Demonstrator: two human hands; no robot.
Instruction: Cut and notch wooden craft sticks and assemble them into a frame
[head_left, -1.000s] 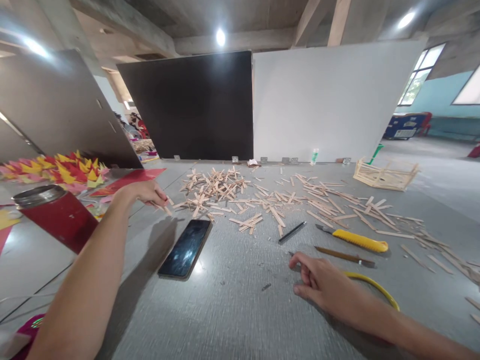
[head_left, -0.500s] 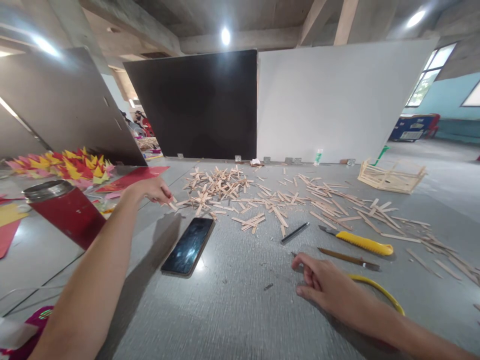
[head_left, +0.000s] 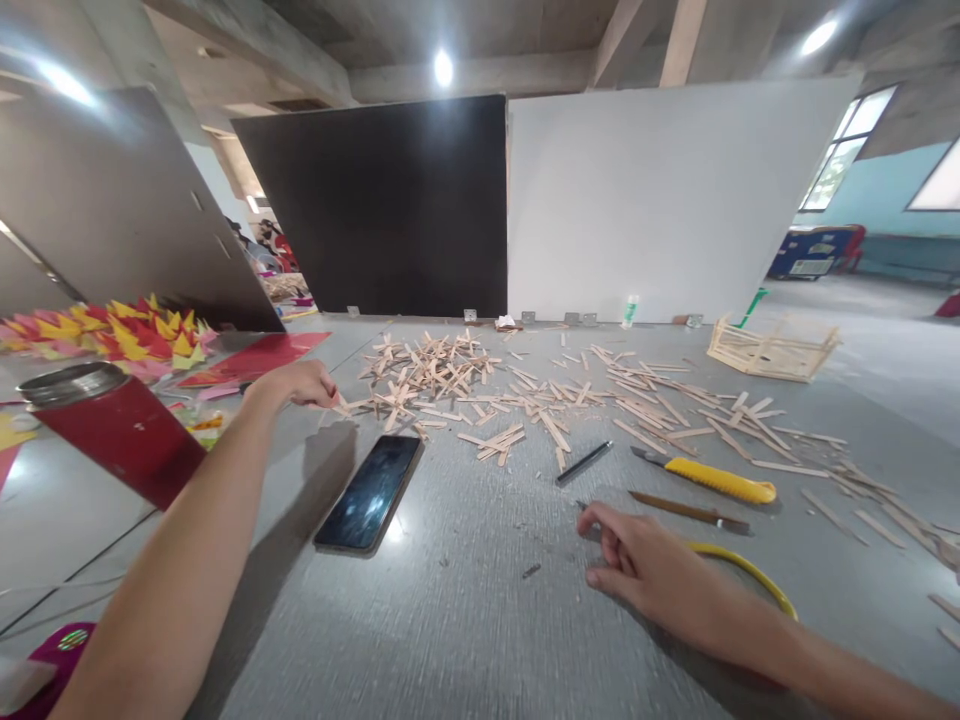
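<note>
My left hand (head_left: 304, 384) is closed in a pinch on the end of a wooden stick (head_left: 343, 406), at the left edge of a heap of wooden sticks (head_left: 431, 368). A black phone (head_left: 369, 492) lies just in front of that hand. Over the grey table, my right hand (head_left: 626, 555) has its fingers curled and apart, with nothing visible between them. Beyond it are a dark pen (head_left: 584, 463), a yellow cutter (head_left: 721, 481) and a brown-handled tool (head_left: 688, 511). A yellow curved handle (head_left: 750, 575) is partly hidden under the right forearm.
A red flask (head_left: 112, 430) leans beside my left forearm, near folded paper pieces (head_left: 120, 335). A small stick frame (head_left: 772, 350) and a glue bottle (head_left: 629, 311) stand at the back. Black (head_left: 375, 210) and white (head_left: 652, 200) boards rise behind the table (head_left: 465, 640).
The view has shifted slightly, so most things sit a little further left. My left hand has moved slightly relative to the stick heap; my right hand keeps its pose.
</note>
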